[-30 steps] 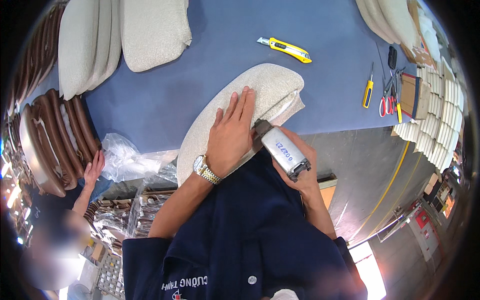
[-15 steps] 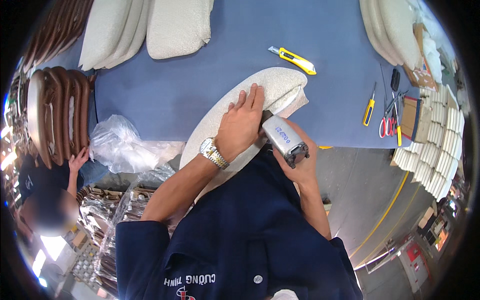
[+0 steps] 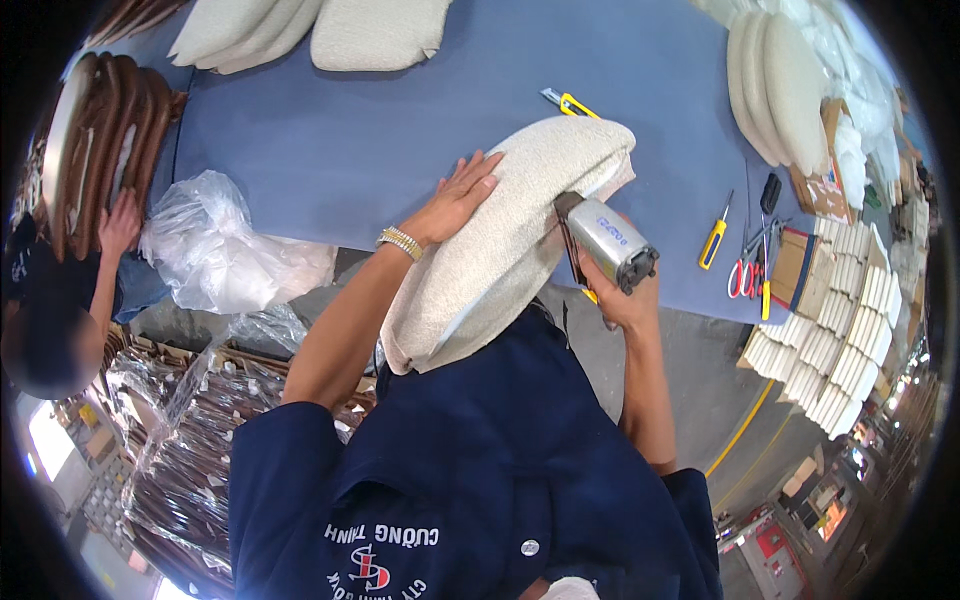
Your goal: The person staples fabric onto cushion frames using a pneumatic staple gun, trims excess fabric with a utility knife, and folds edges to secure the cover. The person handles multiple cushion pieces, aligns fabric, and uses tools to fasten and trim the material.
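A cream, nubby-fabric padded cushion [image 3: 500,235] leans over the table's near edge against my front, its fabric edge folded along the right side. My left hand [image 3: 455,205] lies flat on its left side with fingers stretched out. In my right hand [image 3: 632,290] is a grey staple gun [image 3: 605,238], gripped by its handle. The gun's nose touches or nearly touches the cushion's right edge; the exact contact is hidden. Just beyond the cushion lies a yellow utility knife [image 3: 574,106], partly covered by it.
Cream cushions [image 3: 380,35] lie at the far left and more cushions [image 3: 775,90] at right. A screwdriver [image 3: 714,240], scissors [image 3: 740,278] and a cardboard box [image 3: 795,265] are on the right. Clear plastic [image 3: 215,245] hangs at left, near brown pads [image 3: 105,150] and another person's hand [image 3: 120,222].
The cushion has tilted up and turned, showing its lower end. My left hand has slid to its left side; the staple gun has shifted right and slightly away from the fold.
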Tool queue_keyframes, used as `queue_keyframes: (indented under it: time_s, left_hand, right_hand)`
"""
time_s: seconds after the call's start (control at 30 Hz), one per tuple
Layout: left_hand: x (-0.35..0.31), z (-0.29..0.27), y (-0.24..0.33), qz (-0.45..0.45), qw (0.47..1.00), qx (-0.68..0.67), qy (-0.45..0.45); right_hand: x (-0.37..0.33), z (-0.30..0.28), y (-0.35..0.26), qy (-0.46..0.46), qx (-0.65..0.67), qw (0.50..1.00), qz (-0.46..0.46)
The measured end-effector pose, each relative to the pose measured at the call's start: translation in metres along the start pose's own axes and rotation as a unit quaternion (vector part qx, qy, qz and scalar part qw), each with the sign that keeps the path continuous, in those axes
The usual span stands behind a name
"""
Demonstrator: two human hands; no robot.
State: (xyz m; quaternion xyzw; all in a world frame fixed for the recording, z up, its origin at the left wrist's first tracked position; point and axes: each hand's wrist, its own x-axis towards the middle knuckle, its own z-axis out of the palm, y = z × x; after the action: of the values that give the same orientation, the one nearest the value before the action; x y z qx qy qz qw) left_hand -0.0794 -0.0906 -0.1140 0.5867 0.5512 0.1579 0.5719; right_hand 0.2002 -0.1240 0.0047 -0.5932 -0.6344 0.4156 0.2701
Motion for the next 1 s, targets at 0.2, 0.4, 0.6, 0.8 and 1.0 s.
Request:
queue_keyframes:
  time_s: [0.2, 0.4, 0.6, 0.8, 1.0]
  left_hand:
    - [-0.039, 0.002, 0.086, 0.084, 0.993, 0.085, 0.019]
    - [-0.052, 0.018, 0.108, 0.021, 0.968, 0.231, 0.099]
    - [-0.051, 0.022, 0.105, 0.019, 0.969, 0.222, 0.109]
    - [-0.053, 0.029, 0.107, 0.02, 0.963, 0.245, 0.113]
    - [-0.048, 0.03, 0.104, 0.03, 0.96, 0.249, 0.127]
  right_hand:
    - [0.021, -0.005, -0.004, -0.034, 0.03, 0.999, 0.022]
    - [0.016, 0.002, 0.005, -0.019, 0.066, 0.996, -0.048]
    - [0.008, -0.004, -0.001, -0.051, 0.07, 0.995, -0.043]
    - [0.013, -0.009, -0.006, -0.082, 0.041, 0.995, -0.027]
    - [0.009, -0.004, -0.007, -0.078, 0.058, 0.995, 0.035]
